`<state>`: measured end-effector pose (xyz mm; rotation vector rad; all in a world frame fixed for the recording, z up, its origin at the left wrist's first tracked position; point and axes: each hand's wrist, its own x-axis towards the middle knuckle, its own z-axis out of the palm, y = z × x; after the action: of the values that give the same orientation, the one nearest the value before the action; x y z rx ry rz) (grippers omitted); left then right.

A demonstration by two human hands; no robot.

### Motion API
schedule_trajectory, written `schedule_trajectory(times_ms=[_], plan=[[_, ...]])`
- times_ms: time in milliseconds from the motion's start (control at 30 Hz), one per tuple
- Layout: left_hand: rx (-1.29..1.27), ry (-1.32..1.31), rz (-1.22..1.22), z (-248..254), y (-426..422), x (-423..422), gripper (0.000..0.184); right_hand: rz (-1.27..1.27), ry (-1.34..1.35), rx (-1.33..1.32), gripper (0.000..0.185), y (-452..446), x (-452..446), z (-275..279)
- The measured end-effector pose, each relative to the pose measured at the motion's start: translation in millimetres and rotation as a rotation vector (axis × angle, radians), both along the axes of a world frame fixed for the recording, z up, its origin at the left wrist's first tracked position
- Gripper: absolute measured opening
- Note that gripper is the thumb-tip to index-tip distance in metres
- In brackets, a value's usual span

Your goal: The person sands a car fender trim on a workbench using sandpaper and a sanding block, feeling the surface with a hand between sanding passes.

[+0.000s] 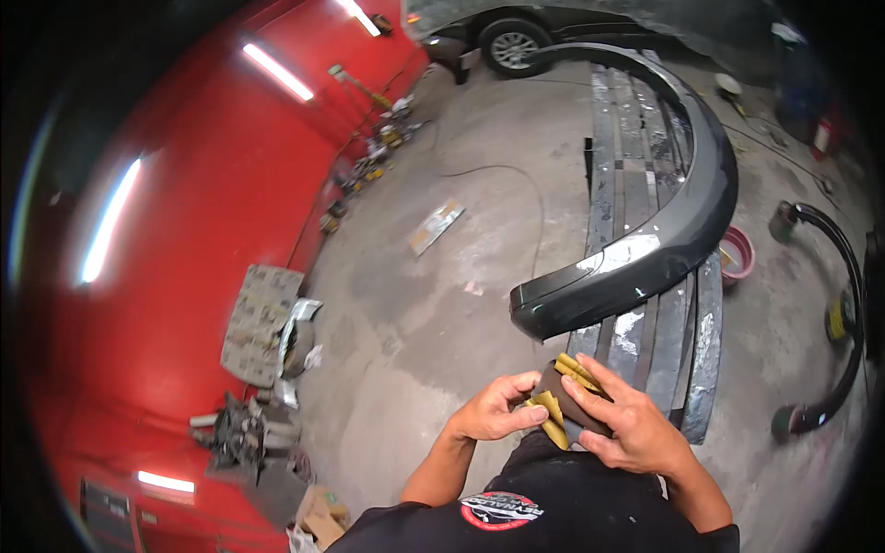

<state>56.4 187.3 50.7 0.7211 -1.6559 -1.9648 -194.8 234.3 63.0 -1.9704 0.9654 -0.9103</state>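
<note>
Close to my body, both hands grip a dark grey sanding block (584, 413) with yellow sandpaper (550, 407) folded about it. My left hand (496, 407) pinches the paper and the block's left side with thumb and fingers. On the other side, my right hand (630, 422) has its fingers over the block's top, beside another yellow fold, and its thumb beneath. Just beyond the hands, apart from them, a large curved dark grey wheel-arch flare (719, 175) rests on a bench. The block's underside is hidden.
Slatted, tape-covered planks form the bench (705, 369). A pink bucket (740, 253) stands at its right, near a black curved trim piece (853, 276). Cardboard (436, 228) lies on the floor. Parts (247, 438) line the red wall (212, 184); a car wheel (513, 48) is behind.
</note>
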Motion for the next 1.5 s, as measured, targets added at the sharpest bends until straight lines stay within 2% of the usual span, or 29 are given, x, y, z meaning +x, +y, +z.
schedule_trajectory(times_ms=[133,167,200,267,300,333,367,400,433,467,533,600,633,667,700,733,800,833,933,967,1000,1033,1067,1167,1367,1500], plan=[[-0.045,-0.079,-0.142,-10,-51,51,0.019,-0.130,0.056,-0.001,0.068,-12,53,-5],[-0.144,-0.125,-0.201,-7,-63,66,0.017,-0.187,-0.011,0.090,0.056,-12,68,-1],[-0.262,-0.173,-0.256,-5,-79,80,0.016,-0.221,0.005,0.088,0.056,-14,73,-3],[-0.201,-0.120,-0.278,-11,-108,107,0.013,-0.381,-0.016,0.121,0.040,-15,79,-7],[-0.203,-0.080,-0.084,-11,-122,116,0.013,-0.630,-0.009,-0.010,0.025,-18,85,1],[-0.197,-0.040,0.115,-14,-134,121,0.014,-0.789,-0.018,-0.103,0.024,-20,78,-1],[-0.225,0.004,0.241,-19,-151,118,0.016,-0.967,-0.048,-0.097,0.026,-19,68,-6],[-0.258,0.049,0.371,-25,-172,111,0.017,-1.132,-0.135,0.022,0.030,-22,58,-2],[-0.295,0.046,0.423,-33,-190,100,0.018,-1.211,-0.147,-0.098,0.034,-31,41,-8],[-0.330,0.039,0.480,-46,-205,87,0.019,-1.254,-0.124,-0.079,0.036,-38,24,-9],[-0.304,-0.006,0.467,-92,-236,61,0.019,-1.315,-0.066,-0.041,0.039,-57,-10,-22],[-0.069,0.053,0.343,-135,-250,40,0.020,-1.322,-0.015,-0.191,0.039,-86,-43,-49],[-0.019,0.037,0.306,-131,-246,28,0.020,-1.325,-0.022,-0.197,0.039,-100,-53,-52],[0.034,0.014,0.263,-126,-242,22,0.021,-1.363,0.157,-0.237,0.039,-112,-61,-55],[0.071,-0.120,0.186,-116,-240,20,0.028,-1.400,0.342,-0.263,0.039,-121,-65,-58],[0.075,-0.129,0.164,-119,-241,20,0.028,-1.420,0.343,-0.249,0.039,-130,-68,-63],[-0.355,-0.401,0.087,-126,-243,19,0.030,-1.480,0.369,-0.155,0.038,-146,-76,-69],[-0.233,-0.374,0.055,-138,-251,20,0.031,-1.508,0.374,-0.159,0.038,-154,-78,-71],[-0.220,-0.246,0.011,-152,-253,23,0.032,-1.549,0.488,-0.062,0.037,-167,-74,-82],[-0.274,-0.343,0.015,-152,-249,29,0.031,-1.572,0.502,-0.069,0.036,-168,-72,-85],[-0.272,-0.347,-0.012,-152,-244,33,0.031,-1.594,0.513,-0.073,0.035,-171,-70,-89],[-0.352,-0.322,0.075,-156,-239,35,0.033,-1.603,0.556,-0.101,0.035,-173,-71,-94],[-0.427,-0.299,0.163,-159,-233,38,0.037,-1.581,0.530,-0.092,0.035,-174,-74,-98],[-0.375,-0.306,0.168,-138,-226,25,0.038,-1.642,0.461,-0.108,0.034,-175,-67,-106],[-0.349,-0.290,0.097,-149,-229,23,0.039,-1.694,0.452,0.006,0.033,-160,2,-89],[-0.353,-0.286,0.054,-136,-229,26,0.040,-1.784,0.386,-0.018,0.032,-158,48,-88]])
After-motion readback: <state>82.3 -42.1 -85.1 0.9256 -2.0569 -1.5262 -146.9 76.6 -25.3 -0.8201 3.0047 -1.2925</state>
